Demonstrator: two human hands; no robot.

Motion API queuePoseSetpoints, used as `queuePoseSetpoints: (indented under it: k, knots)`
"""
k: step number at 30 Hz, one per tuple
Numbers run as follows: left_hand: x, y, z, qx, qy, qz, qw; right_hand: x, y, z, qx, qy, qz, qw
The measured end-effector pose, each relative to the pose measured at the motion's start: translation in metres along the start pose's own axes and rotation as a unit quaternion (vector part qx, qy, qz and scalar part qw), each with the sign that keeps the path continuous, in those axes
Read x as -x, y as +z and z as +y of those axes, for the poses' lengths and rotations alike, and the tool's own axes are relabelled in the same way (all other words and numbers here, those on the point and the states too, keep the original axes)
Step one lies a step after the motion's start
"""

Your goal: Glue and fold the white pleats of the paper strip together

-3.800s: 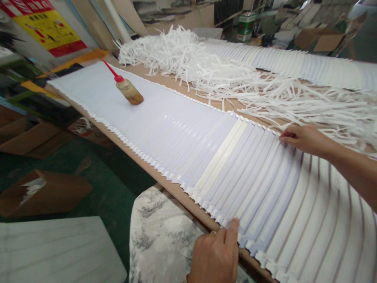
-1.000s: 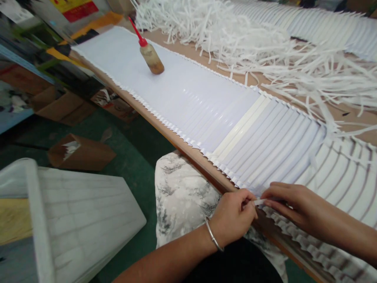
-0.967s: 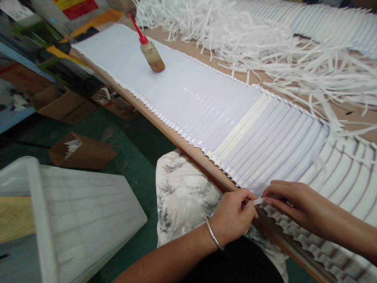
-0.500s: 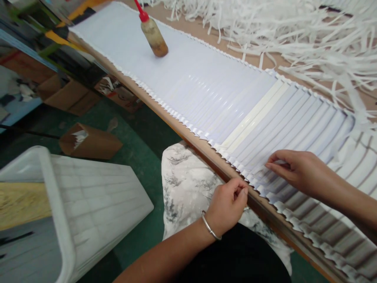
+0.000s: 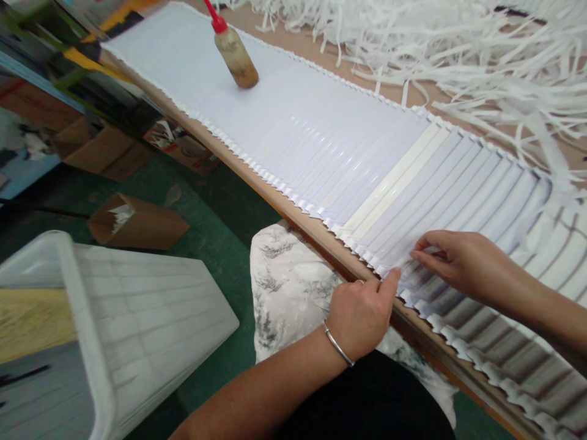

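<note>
A long row of overlapping white sheets [image 5: 321,140] lies along the near side of a wooden table [image 5: 293,215]. My left hand [image 5: 362,311] is at the table's near edge, fingers curled, thumb laid on the near end of one sheet. It wears a metal bangle [image 5: 338,345]. Just to the right, my right hand [image 5: 458,263] rests on the sheets with fingertips pinched on a thin white strip [image 5: 427,250]. Two cream bands [image 5: 394,183] show between the sheets left of my hands.
A glue bottle with a red nozzle [image 5: 236,55] lies on the sheets at the far left. A heap of loose white paper strips [image 5: 458,55] covers the table's far side. A white plastic bin [image 5: 137,318] and cardboard boxes [image 5: 137,223] stand on the green floor.
Both hands were pinched together at one sheet's near end. My right hand then drew back onto the sheets, and my left thumb now reaches up onto the sheet edge.
</note>
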State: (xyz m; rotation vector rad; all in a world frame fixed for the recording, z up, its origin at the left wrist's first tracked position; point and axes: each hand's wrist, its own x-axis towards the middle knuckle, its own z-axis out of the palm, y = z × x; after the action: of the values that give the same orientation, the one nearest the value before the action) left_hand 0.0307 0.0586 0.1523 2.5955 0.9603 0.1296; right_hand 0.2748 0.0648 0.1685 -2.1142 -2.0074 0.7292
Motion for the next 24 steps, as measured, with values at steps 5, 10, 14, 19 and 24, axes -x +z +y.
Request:
queuePoseSetpoints:
  k: [5,10,14,19,24]
  knots:
    - [-0.003,-0.002,0.002,-0.041,0.004,-0.020,0.999,-0.003,-0.009,0.002,0.020,-0.004,-0.021,1.000]
    - [-0.004,0.000,0.000,-0.049,0.011,-0.015,0.999,-0.019,-0.053,0.036,0.028,0.029,-0.047,0.998]
    - [-0.005,0.004,-0.001,-0.048,0.021,0.013,0.999,-0.039,-0.088,0.074,0.049,0.072,-0.010,0.996]
    - [-0.003,0.007,-0.003,-0.036,0.027,0.049,0.998,-0.060,-0.098,0.097,0.062,0.073,0.033,0.995]
    - [-0.003,0.006,-0.003,-0.027,0.033,0.063,0.997,-0.068,-0.087,0.102,0.057,0.053,0.027,0.997]
